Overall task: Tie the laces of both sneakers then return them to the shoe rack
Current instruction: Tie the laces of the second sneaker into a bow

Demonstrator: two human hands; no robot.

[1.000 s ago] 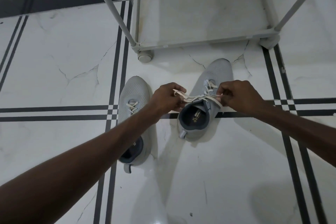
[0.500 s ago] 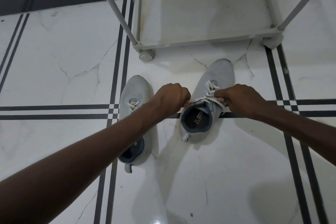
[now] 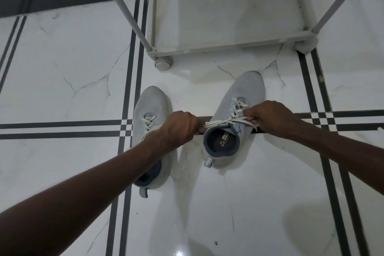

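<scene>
Two light grey sneakers stand on the white marble floor, toes pointing away from me. The right sneaker [image 3: 245,97] has its white laces [image 3: 226,123] stretched sideways across the tongue, above its dark opening. My left hand [image 3: 178,129] pinches the laces' left end and my right hand [image 3: 272,119] pinches the right end, both fists closed and pulling apart. The left sneaker [image 3: 150,106] lies partly under my left wrist, with its laces loose. The grey shoe rack [image 3: 228,47] stands just beyond the sneakers, its bottom shelf bare.
The rack's sloping grey posts [image 3: 122,10] rise toward me on the left and right, and its foot [image 3: 163,64] rests close to the left sneaker's toe. Black stripe lines cross the glossy floor [image 3: 62,68]. A dark wall skirting runs along the top left.
Both hands have drawn the right sneaker's laces tighter and flatter across the tongue. The left hand shifted slightly left and down; the sneakers stayed put.
</scene>
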